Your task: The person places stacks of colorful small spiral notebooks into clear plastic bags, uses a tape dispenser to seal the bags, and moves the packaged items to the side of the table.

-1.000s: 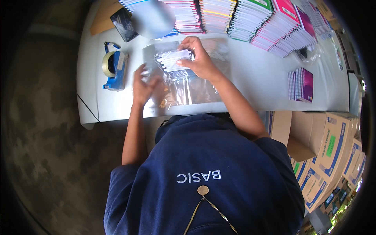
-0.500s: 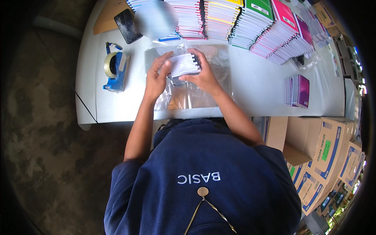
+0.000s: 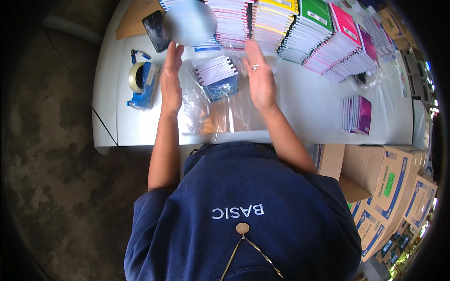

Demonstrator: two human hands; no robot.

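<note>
A small stack of spiral notebooks (image 3: 216, 77), white page edges up and a blue cover at the near side, rests in the middle of clear plastic sheeting (image 3: 229, 114) on the table. To the left of the stack, my left hand (image 3: 171, 86) is raised, fingers stretched and holding nothing. My right hand (image 3: 261, 82), with a ring on one finger, stands to the right of it, also stretched out and free. Neither hand touches the notebooks.
Tall rows of spiral notebooks (image 3: 307, 44) line the table's far side. A blue tape dispenser (image 3: 144, 86) and a phone (image 3: 156, 32) lie at left. A small purple notebook stack (image 3: 357, 114) sits at right, with cardboard boxes (image 3: 386, 187) below.
Both hands have let go of the notebook stack and moved apart. The stack now sits tilted on the plastic, its blue cover showing.
</note>
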